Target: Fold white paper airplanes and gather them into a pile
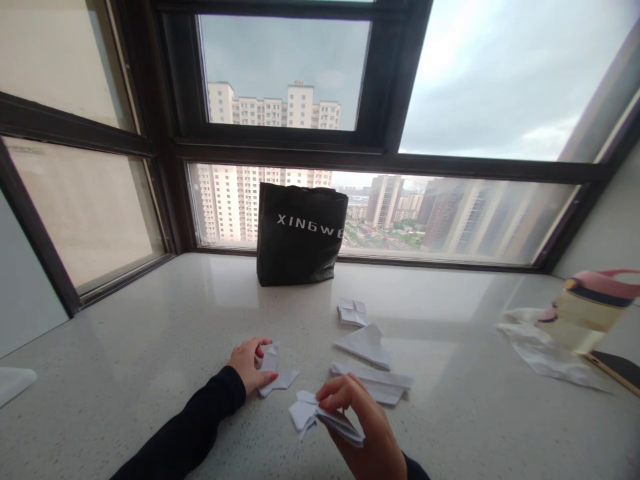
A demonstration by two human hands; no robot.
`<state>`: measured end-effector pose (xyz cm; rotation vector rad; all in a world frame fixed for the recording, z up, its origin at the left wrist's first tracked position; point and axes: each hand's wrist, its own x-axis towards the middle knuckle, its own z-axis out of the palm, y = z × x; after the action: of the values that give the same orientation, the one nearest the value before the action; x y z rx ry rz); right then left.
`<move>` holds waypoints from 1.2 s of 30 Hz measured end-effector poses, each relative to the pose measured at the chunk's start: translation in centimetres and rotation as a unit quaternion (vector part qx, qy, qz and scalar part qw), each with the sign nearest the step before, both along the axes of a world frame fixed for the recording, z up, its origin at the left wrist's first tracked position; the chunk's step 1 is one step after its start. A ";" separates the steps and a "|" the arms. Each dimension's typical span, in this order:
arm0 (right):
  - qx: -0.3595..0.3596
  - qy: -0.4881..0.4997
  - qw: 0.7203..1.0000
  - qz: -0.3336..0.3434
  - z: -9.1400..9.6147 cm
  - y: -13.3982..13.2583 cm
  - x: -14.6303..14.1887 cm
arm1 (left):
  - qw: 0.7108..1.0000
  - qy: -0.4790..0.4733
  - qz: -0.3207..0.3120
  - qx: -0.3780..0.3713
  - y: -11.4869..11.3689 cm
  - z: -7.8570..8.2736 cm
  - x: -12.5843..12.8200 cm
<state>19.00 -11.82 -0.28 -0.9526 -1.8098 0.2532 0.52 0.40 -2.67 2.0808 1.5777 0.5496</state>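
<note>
My left hand (247, 367) rests on the counter with its thumb and fingers closed around the edges of a white folded paper (284, 379). Closer to me, my right hand (357, 417) pinches another piece, a many-layered folded paper figure (303, 411), with a wider folded end sticking out to the left and a long layered part under the fingers. Beyond the right hand lie a long paper plane-like fold (383, 381), a triangular folded paper (367, 345) and a small square folded paper (353, 311) with crossing creases.
A black bag (303, 237) with white lettering stands by the window. To the right are a bottle (590, 310) with a pink lid, crumpled white tissue (540, 350) and a dark flat object (617, 370). A white object (15, 383) sits at the left edge of the speckled counter (150, 347).
</note>
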 end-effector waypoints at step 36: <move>-0.263 0.217 0.939 0.052 -1.9 1.6 -0.2 | 0.951 -0.205 -0.228 0.037 -5.2 3.7 2.1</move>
<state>18.83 -10.24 -2.18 -1.0603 -1.4008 0.9753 2.60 -4.75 1.03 2.1148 0.8220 0.8091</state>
